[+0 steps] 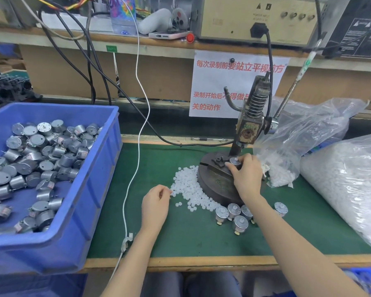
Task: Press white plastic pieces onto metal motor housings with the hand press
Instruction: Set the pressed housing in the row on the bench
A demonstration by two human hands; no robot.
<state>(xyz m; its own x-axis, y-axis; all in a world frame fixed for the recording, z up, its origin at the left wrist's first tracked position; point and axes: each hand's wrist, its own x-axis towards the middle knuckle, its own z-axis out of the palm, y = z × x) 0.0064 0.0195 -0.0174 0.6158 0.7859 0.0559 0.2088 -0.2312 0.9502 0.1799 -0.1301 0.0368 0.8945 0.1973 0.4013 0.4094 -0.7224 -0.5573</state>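
R hand grips motor housing on press.

Bright, even light from above; no hard shadows, only a soft dark rim under the press base. Glare on the bags and the motors in the bin. Wide-angle bowing bends the shelf edge; corners slightly soft, centre sharp.

View: one head camera, above and before the hand press.
Facing: forward, downward; press sits right of centre.
Nearness: close.
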